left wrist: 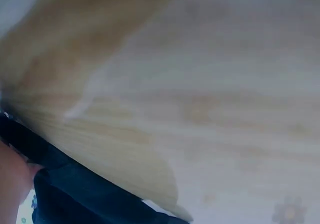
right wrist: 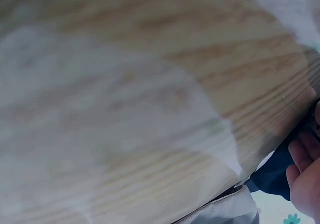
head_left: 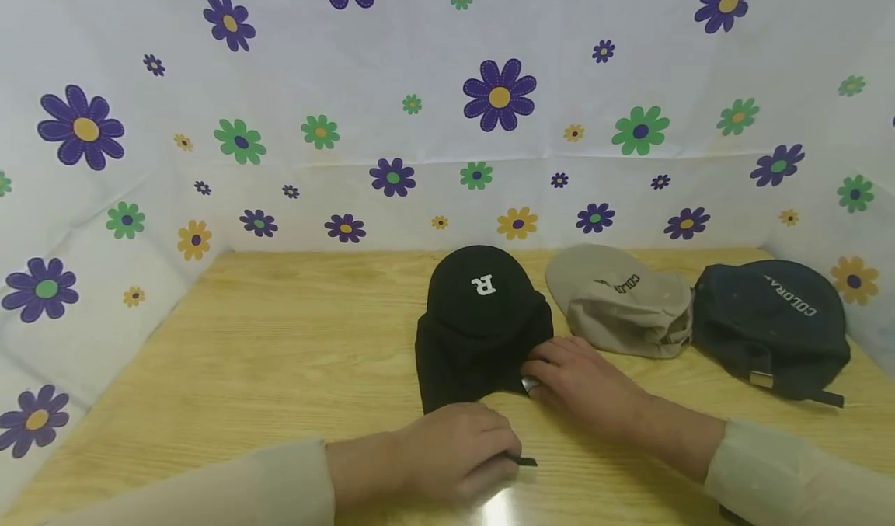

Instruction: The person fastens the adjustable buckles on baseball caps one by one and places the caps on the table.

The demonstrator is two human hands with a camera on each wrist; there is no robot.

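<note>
A black cap (head_left: 482, 301) with a white letter R lies in the middle of the table. My left hand (head_left: 461, 448) has its fingers curled at the cap's near left edge and grips a dark strap (head_left: 526, 461), whose tip sticks out past the fingers. At the near right edge of the same cap, my right hand (head_left: 576, 378) pinches the fabric beside a silver buckle (head_left: 530, 384). In the left wrist view dark cap fabric (left wrist: 75, 189) shows at the lower left by the hand. Fingers (right wrist: 302, 156) touch dark fabric in the right wrist view.
To the right lies a beige cap (head_left: 622, 301), close beside the black one. Farther right is a dark navy cap (head_left: 776, 316) with a loose strap end. A flower-patterned cloth (head_left: 412, 60) hangs behind and around the wooden table (head_left: 294, 332). Something dark (head_left: 733, 515) shows below my right sleeve.
</note>
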